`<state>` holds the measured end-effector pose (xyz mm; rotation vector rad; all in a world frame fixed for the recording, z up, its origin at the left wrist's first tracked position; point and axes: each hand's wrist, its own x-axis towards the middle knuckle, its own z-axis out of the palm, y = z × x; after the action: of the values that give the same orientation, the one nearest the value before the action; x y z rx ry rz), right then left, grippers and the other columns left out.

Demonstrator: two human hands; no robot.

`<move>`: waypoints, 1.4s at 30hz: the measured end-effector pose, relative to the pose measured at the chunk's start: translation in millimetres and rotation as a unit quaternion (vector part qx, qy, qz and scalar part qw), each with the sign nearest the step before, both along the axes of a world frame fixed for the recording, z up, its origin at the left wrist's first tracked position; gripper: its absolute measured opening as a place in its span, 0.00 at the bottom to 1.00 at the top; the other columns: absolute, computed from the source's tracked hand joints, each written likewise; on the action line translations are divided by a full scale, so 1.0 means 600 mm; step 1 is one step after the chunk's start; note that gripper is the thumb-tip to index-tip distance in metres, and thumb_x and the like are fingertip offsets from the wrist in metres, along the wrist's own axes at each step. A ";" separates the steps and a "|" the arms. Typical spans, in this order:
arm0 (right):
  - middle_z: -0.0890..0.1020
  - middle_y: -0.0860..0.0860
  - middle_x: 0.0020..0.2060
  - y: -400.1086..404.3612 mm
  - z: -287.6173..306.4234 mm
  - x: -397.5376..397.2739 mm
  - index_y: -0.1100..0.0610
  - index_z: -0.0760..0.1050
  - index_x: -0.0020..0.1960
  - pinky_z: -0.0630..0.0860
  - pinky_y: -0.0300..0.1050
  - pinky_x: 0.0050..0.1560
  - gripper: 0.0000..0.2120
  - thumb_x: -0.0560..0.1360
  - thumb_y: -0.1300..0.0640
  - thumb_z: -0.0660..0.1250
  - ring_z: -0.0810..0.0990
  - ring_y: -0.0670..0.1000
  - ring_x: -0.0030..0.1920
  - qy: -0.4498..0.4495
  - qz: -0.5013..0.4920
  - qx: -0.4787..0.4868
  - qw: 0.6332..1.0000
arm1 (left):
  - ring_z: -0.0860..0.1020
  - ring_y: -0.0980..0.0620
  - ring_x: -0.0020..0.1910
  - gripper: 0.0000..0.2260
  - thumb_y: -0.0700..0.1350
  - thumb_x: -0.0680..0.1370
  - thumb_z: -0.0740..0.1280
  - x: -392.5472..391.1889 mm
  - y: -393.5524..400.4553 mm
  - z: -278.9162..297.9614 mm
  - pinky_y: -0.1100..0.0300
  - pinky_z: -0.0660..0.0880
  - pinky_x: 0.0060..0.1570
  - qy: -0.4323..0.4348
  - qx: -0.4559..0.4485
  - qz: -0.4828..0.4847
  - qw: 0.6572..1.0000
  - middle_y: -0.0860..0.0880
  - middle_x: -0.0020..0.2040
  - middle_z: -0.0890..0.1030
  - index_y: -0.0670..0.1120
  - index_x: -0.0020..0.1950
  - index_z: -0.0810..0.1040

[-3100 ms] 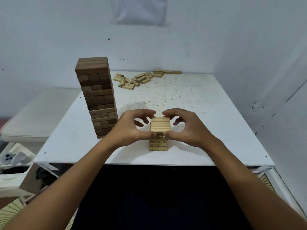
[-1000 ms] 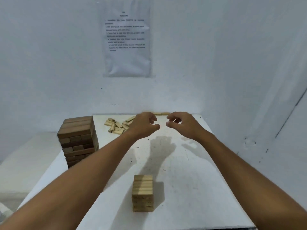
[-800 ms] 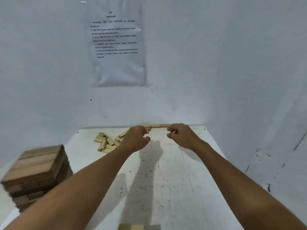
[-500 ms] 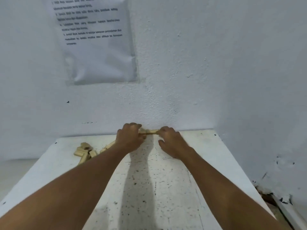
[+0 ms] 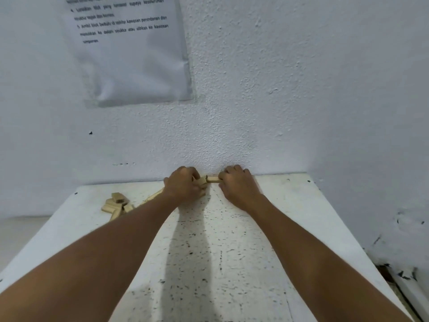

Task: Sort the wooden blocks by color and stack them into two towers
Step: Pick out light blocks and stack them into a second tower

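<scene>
Both arms reach to the far edge of the white table [image 5: 232, 263], by the wall. My left hand [image 5: 184, 184] curls its fingers round a light wooden block [image 5: 201, 181]. My right hand [image 5: 236, 184] grips the end of another light block [image 5: 212, 179] lying along the wall. The two blocks meet between my hands. A loose pile of light blocks [image 5: 116, 204] lies to the left, partly hidden behind my left forearm. Neither tower is in view.
The white wall rises right behind the blocks, with a printed paper sheet [image 5: 130, 47] taped up high on the left. Another wall closes in on the right side of the table.
My hands have left the short light tower, reached across the table and closed on blocks at the wall. The view tilted up, so both towers dropped out of sight.
</scene>
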<state>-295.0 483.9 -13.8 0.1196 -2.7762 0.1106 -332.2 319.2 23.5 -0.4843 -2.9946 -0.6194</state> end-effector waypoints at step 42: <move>0.77 0.52 0.61 -0.066 0.027 0.680 0.52 0.78 0.64 0.68 0.47 0.59 0.16 0.77 0.52 0.67 0.68 0.53 0.62 -0.091 -0.097 -0.172 0.976 | 0.80 0.56 0.33 0.08 0.41 0.74 0.70 0.704 -0.090 0.002 0.63 0.75 0.36 -0.108 0.235 -0.197 0.946 0.52 0.35 0.80 0.51 0.45 0.72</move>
<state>113.1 444.1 2.6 -0.2624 -2.8798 0.5723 89.9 265.2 24.6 -1.0348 -2.7909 -1.4546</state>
